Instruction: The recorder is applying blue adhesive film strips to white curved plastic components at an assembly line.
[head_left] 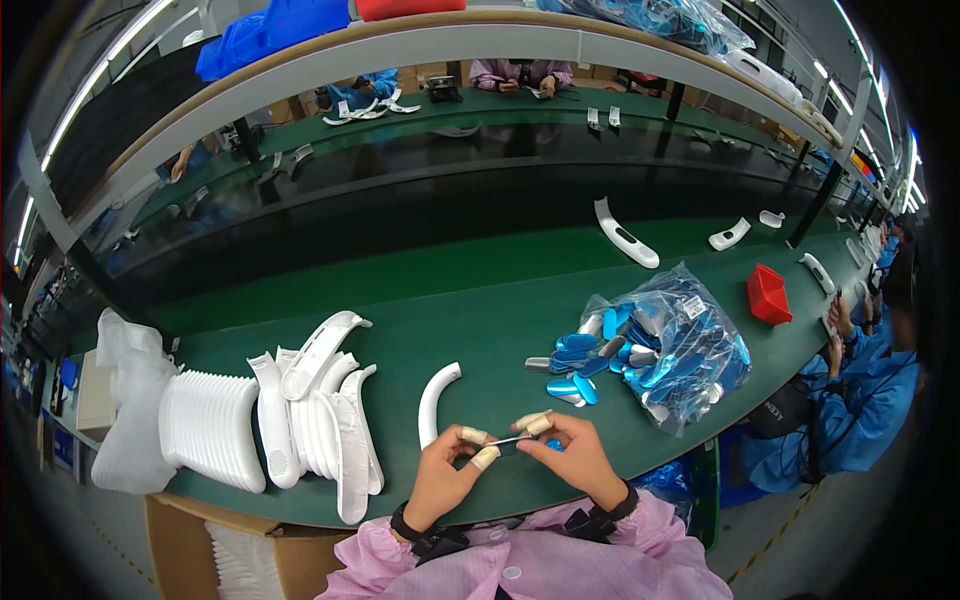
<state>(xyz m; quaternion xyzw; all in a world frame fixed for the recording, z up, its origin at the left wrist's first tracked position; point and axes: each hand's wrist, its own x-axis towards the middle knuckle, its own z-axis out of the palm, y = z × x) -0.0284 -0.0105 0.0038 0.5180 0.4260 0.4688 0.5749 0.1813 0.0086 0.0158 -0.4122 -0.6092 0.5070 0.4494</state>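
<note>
Near the table's front edge, my left hand (443, 478) and my right hand (578, 458) meet, with pale covers on several fingertips. Between them they pinch a small, thin, dark-and-silver oval piece (507, 446), seen almost edge-on. A curved white plastic shell (431, 402) lies just beyond my left hand. Past my right hand, loose oval pieces (572, 388) in shiny blue and silver lie spilled beside an open clear plastic bag (690, 350) full of the same kind.
White curved shells (320, 420) are piled on the left, beside a neat stacked row (208, 425) and white foam wrap (130, 400). A red bin (768, 295) stands right; a co-worker in blue (850, 415) sits there. Further shells (627, 236) lie on the black belt's near side, under an overhead shelf (480, 42).
</note>
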